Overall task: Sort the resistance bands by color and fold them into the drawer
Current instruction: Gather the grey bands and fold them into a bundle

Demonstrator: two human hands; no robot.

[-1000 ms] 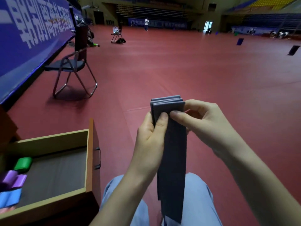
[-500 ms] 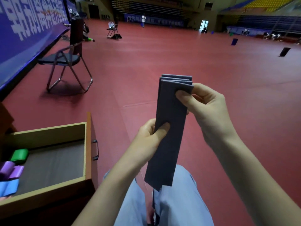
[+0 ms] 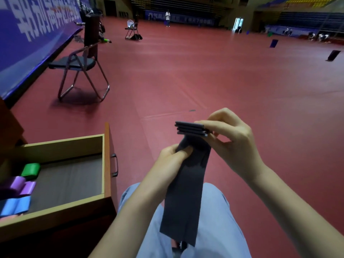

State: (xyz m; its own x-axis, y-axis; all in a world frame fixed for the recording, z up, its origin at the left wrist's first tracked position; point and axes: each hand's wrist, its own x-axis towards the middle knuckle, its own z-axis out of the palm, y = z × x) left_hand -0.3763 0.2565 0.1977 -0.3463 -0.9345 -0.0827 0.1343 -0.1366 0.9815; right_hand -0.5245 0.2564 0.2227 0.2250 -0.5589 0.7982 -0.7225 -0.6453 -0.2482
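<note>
Dark grey resistance bands (image 3: 183, 198) hang in a stack over my lap. My right hand (image 3: 230, 144) pinches their top end, which is bent over flat toward the left. My left hand (image 3: 171, 157) grips the stack just below that bend. To my left an open wooden drawer (image 3: 78, 144) holds folded bands along its left side: a green one (image 3: 30, 170) at the back, purple ones (image 3: 20, 186) in the middle, blue ones (image 3: 15, 205) nearest me.
A folding chair (image 3: 80, 67) stands on the red sports floor beside a blue banner wall (image 3: 22, 34). Another chair (image 3: 132, 30) and a person (image 3: 167, 17) are far off. My knees in light blue trousers (image 3: 217, 220) sit below the bands.
The top of the grey bands, upright before, is now bent over flat by my right hand. My left hand stays gripped on the stack below that bend.
</note>
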